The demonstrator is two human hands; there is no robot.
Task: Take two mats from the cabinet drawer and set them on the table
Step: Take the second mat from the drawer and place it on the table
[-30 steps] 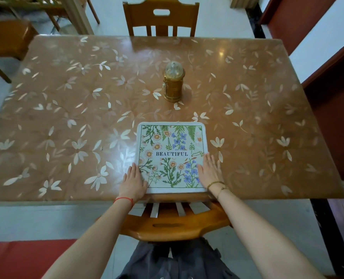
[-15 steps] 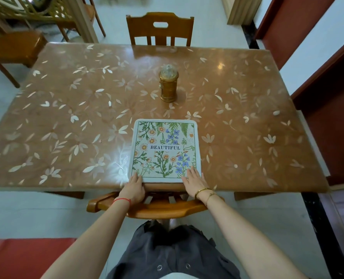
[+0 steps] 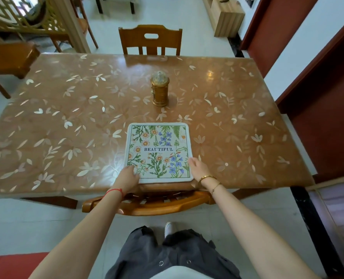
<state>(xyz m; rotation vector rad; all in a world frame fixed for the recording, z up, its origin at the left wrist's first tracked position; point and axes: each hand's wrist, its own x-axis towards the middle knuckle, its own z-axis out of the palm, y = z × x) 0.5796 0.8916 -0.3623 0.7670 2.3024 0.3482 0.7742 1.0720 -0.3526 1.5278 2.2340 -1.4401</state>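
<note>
A floral mat (image 3: pixel 159 152) lies flat at the table's (image 3: pixel 66 117) near edge. My left hand (image 3: pixel 128 176) rests on its near-left corner and my right hand (image 3: pixel 198 168) on its right edge, fingers loose.

Left hand (image 3: pixel 128 176), right hand (image 3: pixel 198 168) — outstretched, fingers loose

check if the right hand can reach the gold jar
probably yes, with a lean: the right hand rests at the right edge of the mat and only bare table lies between it and the gold jar
</note>
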